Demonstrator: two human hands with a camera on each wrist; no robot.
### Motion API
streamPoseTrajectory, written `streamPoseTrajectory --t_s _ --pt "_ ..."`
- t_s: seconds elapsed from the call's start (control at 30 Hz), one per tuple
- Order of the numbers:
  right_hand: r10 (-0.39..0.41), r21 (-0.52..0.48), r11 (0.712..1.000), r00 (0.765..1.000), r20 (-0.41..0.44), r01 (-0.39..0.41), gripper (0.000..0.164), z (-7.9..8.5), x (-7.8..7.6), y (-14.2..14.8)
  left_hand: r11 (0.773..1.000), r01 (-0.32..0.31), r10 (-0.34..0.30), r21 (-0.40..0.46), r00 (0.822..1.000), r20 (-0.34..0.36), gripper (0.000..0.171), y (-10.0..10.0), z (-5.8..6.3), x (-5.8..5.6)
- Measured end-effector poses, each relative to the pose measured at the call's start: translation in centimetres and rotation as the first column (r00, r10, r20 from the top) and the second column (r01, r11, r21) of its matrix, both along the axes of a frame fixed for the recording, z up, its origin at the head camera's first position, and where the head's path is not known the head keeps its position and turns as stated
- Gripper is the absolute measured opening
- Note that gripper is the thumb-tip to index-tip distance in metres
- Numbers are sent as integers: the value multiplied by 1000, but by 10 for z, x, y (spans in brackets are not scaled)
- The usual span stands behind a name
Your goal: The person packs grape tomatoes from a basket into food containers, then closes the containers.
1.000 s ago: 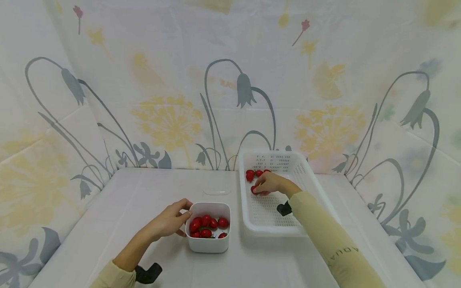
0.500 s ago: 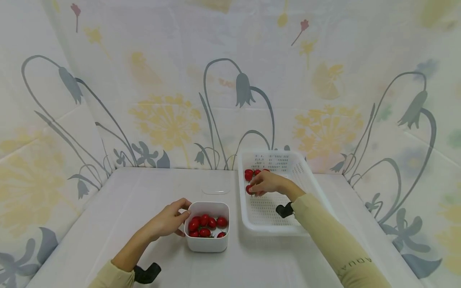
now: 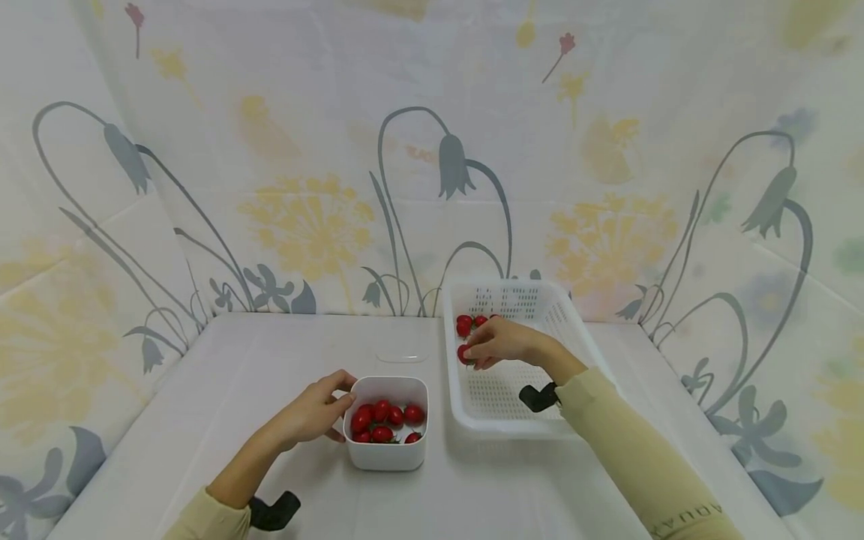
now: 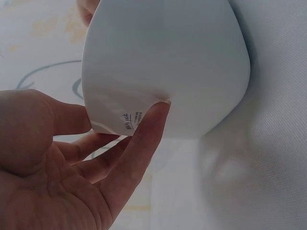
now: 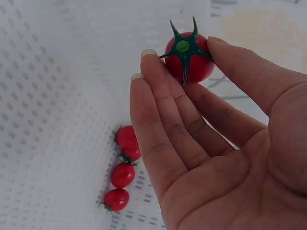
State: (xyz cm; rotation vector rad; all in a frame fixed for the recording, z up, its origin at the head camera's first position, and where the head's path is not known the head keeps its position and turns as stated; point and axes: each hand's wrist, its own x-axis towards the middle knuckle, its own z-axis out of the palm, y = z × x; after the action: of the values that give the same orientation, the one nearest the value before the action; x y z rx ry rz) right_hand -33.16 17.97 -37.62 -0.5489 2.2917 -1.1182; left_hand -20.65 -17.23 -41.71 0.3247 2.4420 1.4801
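Observation:
Between thumb and fingertips, my right hand (image 3: pixel 502 343) pinches a red cherry tomato (image 5: pixel 195 64) with a green star-shaped calyx. This hand is over the left part of a white perforated basket (image 3: pixel 499 429). Several more cherry tomatoes (image 5: pixel 123 175) lie in the basket behind it, partly hidden in the head view. My left hand (image 3: pixel 312 412) holds the near-square white box (image 3: pixel 386 457) at its left side, thumb at the rim and fingers against the outer wall (image 4: pixel 168 57). Inside the box sit several cherry tomatoes (image 3: pixel 382 433).
Behind the box a clear flat lid-like piece (image 3: pixel 401 358) lies on the white-covered table (image 3: pixel 270 352). A flower-printed cloth (image 3: pixel 324 150) hangs at the back and sides. The basket stands to the right of the box, a narrow gap between them.
My right hand has moved slightly left inside the basket with the cherry tomato, which now shows more clearly at the fingertips. The left hand stays on the box. The head view has shifted slightly.

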Motion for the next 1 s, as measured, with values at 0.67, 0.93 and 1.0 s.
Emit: streamPoseTrajectory --t_s 0.67,0.93,1.0 --pt "3 -131 991 999 -32 -7 28 24 39 -19 1000 -22 22 -15 1000 6 23 1 1 0" --pt "60 -155 986 997 -58 -68 27 25 58 -39 1000 7 -7 0 1000 4 24 -1 -1 -1" --pt "72 -161 984 995 -63 -81 26 24 62 -45 1000 13 -13 5 1000 3 25 -1 -2 -1"
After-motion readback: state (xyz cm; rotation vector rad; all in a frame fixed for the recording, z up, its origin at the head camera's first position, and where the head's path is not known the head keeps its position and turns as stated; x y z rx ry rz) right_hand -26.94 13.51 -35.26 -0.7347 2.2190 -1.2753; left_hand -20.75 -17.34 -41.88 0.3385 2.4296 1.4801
